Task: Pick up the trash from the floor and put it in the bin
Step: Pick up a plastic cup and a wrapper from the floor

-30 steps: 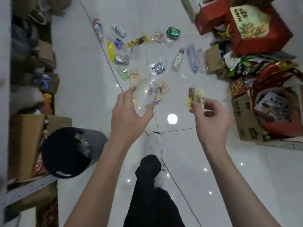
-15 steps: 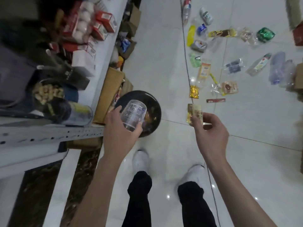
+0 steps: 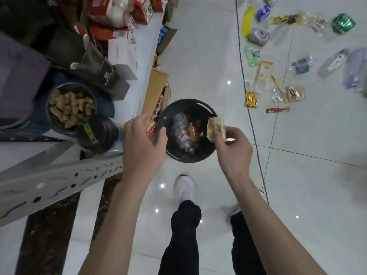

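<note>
The fingers point(image 3: 232, 132) of the right hand point(image 3: 234, 150) are pinched with the thumb on a yellow wrapper point(image 3: 216, 127), which is held above the right rim of the black bin point(image 3: 188, 160). The fingers point(image 3: 139, 120) of the left hand point(image 3: 143, 144) are loosely curled with a gap to the thumb, and nothing is seen in them; the palm is turned away. The bin's left rim is covered by that hand. Inside the bin a clear bottle point(image 3: 184, 136) and orange wrappers are seen, partly lost in shadow. Beyond it, on the white floor point(image 3: 198, 66), a gold packet point(image 3: 251, 98), a red stick pack point(image 3: 277, 110) and a green can point(image 3: 343, 23) are scattered with other litter, which is blurred; labels cannot be read.
</note>
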Demonstrator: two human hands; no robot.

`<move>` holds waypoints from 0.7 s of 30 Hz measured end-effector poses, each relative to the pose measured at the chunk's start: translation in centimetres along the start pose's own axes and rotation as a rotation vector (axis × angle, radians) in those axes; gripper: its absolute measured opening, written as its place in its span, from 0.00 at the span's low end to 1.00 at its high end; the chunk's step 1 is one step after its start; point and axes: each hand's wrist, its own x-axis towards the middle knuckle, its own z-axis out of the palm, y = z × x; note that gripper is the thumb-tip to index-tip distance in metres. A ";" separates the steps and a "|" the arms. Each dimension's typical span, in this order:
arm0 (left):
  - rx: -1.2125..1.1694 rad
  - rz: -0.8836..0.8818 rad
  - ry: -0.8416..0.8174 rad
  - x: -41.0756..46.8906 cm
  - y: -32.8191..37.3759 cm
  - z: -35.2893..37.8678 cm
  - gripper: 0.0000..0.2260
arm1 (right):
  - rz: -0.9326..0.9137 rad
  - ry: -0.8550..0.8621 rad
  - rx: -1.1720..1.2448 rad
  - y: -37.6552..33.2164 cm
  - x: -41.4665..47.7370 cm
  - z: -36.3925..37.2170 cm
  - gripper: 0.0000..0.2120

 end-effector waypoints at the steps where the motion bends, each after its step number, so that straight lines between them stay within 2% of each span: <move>1: -0.002 0.006 0.003 0.3 0.1 -0.3 0.23 | -0.008 -0.005 -0.007 -0.4 0.0 0.2 0.07; 8: -0.001 0.051 0.021 1.6 3.6 -0.5 0.20 | -0.024 -0.103 -0.067 -1.0 0.5 -1.0 0.23; 15: 0.033 0.087 0.026 0.7 8.5 3.3 0.18 | 0.061 -0.040 -0.006 1.9 3.8 -6.9 0.19; 21: 0.055 0.102 -0.031 -3.3 19.1 10.8 0.19 | 0.106 0.064 0.117 5.9 8.7 -20.7 0.17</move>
